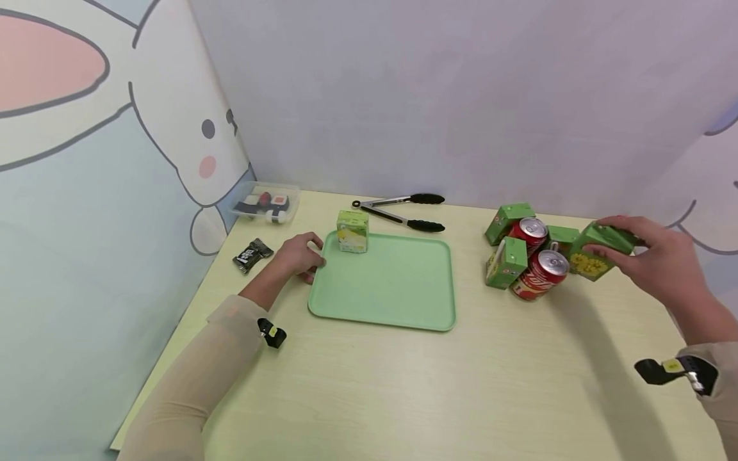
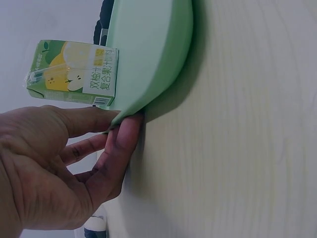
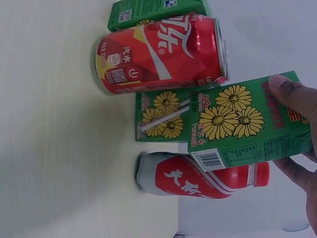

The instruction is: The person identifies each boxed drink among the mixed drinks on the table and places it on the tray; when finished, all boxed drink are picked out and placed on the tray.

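Left grip (image 1: 298, 255) pinches the green tray (image 1: 383, 282) by its edge, bare room rightward; right grip (image 1: 663, 256) clamps a flowered carton (image 1: 592, 261), cans (image 1: 541, 276) leftward.

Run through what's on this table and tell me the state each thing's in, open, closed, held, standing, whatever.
Tray: right side up, edge pinched by the left hand
Yellow-green juice carton: upright on the tray
Raised green carton: gripped by the right hand, off the table
Other green cartons: standing
Red cans: upright; opened or not, unclear
Bottle: capped
Tongs: spread open
Black packets: look unopened
Clear box: lidded or not, unclear
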`<state>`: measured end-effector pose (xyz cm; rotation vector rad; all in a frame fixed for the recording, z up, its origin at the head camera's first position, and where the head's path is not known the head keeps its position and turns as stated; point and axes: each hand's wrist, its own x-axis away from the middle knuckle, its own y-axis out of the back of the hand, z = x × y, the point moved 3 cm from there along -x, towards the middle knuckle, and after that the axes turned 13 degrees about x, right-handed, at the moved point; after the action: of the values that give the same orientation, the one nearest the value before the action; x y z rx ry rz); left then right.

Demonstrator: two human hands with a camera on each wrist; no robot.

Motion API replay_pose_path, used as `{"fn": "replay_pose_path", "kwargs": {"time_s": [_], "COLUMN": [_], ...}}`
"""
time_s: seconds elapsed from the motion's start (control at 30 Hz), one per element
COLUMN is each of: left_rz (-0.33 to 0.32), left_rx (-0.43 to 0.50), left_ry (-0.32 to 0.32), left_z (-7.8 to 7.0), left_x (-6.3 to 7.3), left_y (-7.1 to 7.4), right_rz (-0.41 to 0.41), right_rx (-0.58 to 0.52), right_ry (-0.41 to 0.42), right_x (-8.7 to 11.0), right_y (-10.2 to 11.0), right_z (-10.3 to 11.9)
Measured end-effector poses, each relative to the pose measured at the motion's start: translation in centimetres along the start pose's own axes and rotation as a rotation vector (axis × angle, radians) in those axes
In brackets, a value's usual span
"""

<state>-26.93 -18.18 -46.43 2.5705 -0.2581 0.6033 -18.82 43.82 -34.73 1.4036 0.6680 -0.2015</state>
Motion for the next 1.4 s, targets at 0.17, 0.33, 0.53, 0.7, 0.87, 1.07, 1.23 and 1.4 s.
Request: {"fn": "replay_pose_path", "kwargs": {"time_s": [0.17,0.33,0.53,0.7,0.87,1.07,1.23,1.4], "left_rz": [-0.003,0.000,-0.004,-0.005,0.000,-0.002,-0.005,-0.005], "left_rx": [-0.004,-0.005,-0.004,-0.006,-0.011,-0.012,-0.022,-0.028], "left_ry": [-0.001,-0.001,0.002,-0.002,0.001,0.007,0.009,0.004], "left_z": [-0.1,-0.3,-0.4,-0.3,-0.3,-0.3,-0.3,-0.2], "left_x": [0.1,0.2,0.2,0.2,0.3,0.5,0.5,0.2], "left_y": [0.0,-0.1,-0.1,-0.1,-0.2,-0.1,0.0,-0.1], "right_rz": [0.000,0.018,0.008,-0.007,-0.051,-0.044,0.021,0.025], "right_rx": [-0.003,0.011,-0.009,-0.035,-0.120,-0.209,-0.268,-0.312], "right_ry": [0.031,0.041,0.067,0.101,0.192,0.233,0.203,0.234], "right_x": [-1.2,-2.5,-4.2,-5.8,-7.2,-9.0,-10.2,-11.0], "right_y": [0.9,1.6,2.3,2.1,1.4,0.2,-1.5,-3.7], "right_z": [0.6,1.2,2.3,4.0,6.0,9.1,11.7,14.0]}}
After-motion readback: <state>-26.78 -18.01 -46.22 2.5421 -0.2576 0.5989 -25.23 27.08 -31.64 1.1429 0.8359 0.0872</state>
